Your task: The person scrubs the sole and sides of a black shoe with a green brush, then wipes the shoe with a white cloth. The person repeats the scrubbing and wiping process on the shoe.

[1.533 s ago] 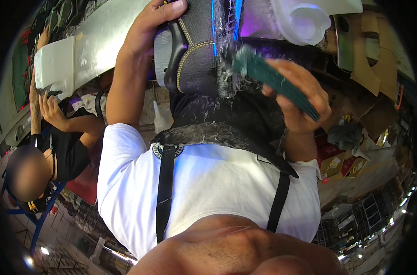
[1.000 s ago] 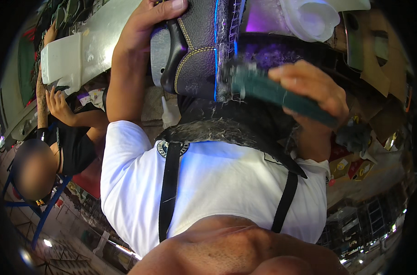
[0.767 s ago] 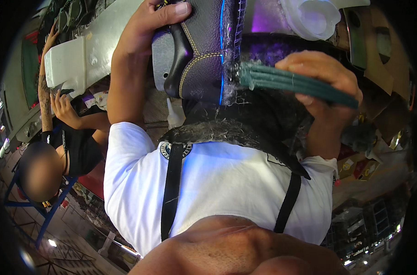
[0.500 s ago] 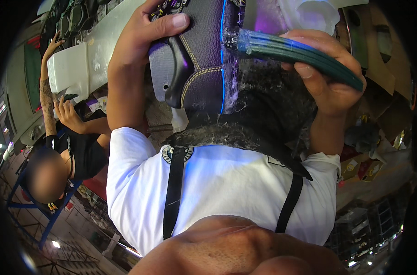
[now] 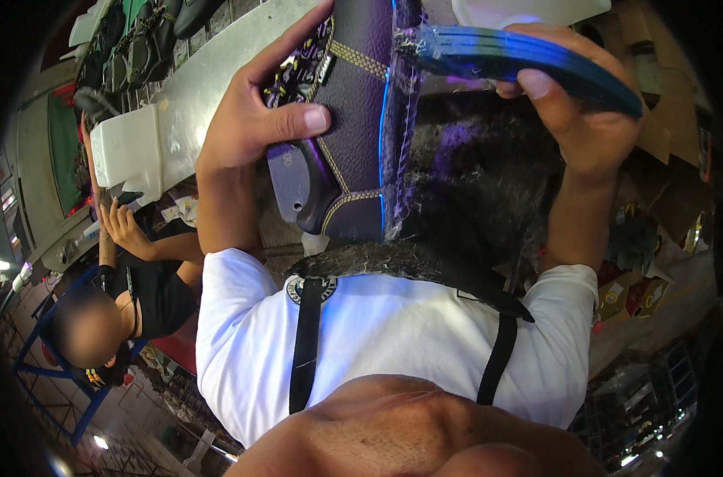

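My left hand [image 5: 278, 119] grips a dark leather shoe [image 5: 357, 119] with yellow double stitching and black-and-yellow laces. Its thumb presses on the leather, while the fingers are mostly hidden. A bright blue line runs along the shoe's right edge, beside a stitched strip with whitish strands. In my right hand [image 5: 592, 119] is a brush with a ridged blue-green handle [image 5: 512, 57], held between thumb and fingers. The dark end of the brush meets the strip near the top of the view. The shoe's lower end lies close to my black apron [image 5: 377, 261].
A pale translucent container [image 5: 528, 11] stands beyond the brush. On the left are a grey metal surface [image 5: 190, 87], a white plastic box [image 5: 127, 143] and several dark shoes [image 5: 143, 48]. Another person [image 5: 151, 270] works at the left, hands raised. Cardboard [image 5: 675, 111] lies at the right.
The shoe has shifted toward my body, showing more of its upper part. The brush end has moved along the strip, away from the shoe's lower end. Both hands keep their grip.
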Motion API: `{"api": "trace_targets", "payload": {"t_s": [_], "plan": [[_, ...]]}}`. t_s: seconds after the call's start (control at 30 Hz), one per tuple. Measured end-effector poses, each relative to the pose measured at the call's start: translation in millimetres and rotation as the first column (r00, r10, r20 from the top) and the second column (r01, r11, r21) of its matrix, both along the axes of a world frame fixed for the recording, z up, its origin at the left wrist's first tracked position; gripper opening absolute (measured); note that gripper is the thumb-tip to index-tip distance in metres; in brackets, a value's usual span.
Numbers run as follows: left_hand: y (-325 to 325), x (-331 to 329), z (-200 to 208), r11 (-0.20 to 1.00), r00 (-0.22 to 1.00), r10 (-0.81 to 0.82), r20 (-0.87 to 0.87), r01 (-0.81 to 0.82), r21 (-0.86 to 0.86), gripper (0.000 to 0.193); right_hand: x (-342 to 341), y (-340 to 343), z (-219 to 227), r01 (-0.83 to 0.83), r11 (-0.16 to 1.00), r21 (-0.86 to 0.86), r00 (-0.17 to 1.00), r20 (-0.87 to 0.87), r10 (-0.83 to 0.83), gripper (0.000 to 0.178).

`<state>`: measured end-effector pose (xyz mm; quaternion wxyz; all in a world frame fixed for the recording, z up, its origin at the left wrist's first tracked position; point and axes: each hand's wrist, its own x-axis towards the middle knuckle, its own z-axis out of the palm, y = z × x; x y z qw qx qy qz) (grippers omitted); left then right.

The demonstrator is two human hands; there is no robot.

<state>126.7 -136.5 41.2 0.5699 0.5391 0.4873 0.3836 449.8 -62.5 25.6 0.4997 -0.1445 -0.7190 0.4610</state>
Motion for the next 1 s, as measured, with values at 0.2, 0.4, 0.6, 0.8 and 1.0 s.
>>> {"api": "trace_targets", "payload": {"t_s": [0.2, 0.4, 0.6, 0.8, 1.0], "plan": [[-7.8, 6.5, 5.3, 0.999, 0.999, -0.04, 0.029, 0.039, 0.017, 0.118, -2.5, 12.5, 22.4, 0.163, 0.986, -0.045, 0.984, 0.075, -0.16, 0.018], [-12.1, 9.9, 6.8, 1.0, 0.999, -0.012, 0.046, 0.013, -0.007, 0.121, 5.1, 17.8, 16.2, 0.089, 0.994, -0.056, 0.994, 0.064, -0.086, 0.022], [-7.9, -2.1, 3.1, 1.0, 0.999, -0.01, 0.04, 0.011, -0.022, 0.116, 14.6, -4.4, 16.4, -0.021, 0.974, 0.228, 0.981, 0.194, -0.025, 0.03], [-6.4, 1.1, 16.7, 0.997, 0.997, -0.069, -0.046, 0.07, 0.024, 0.125, 5.8, -22.1, 18.3, -0.006, 0.955, 0.297, 0.976, 0.208, -0.058, 0.028], [-2.1, 9.2, 8.5, 0.993, 0.994, 0.098, 0.043, -0.095, -0.066, 0.123, 5.8, -40.9, 5.9, -0.015, 0.987, 0.163, 0.98, 0.197, -0.017, 0.029]]}}
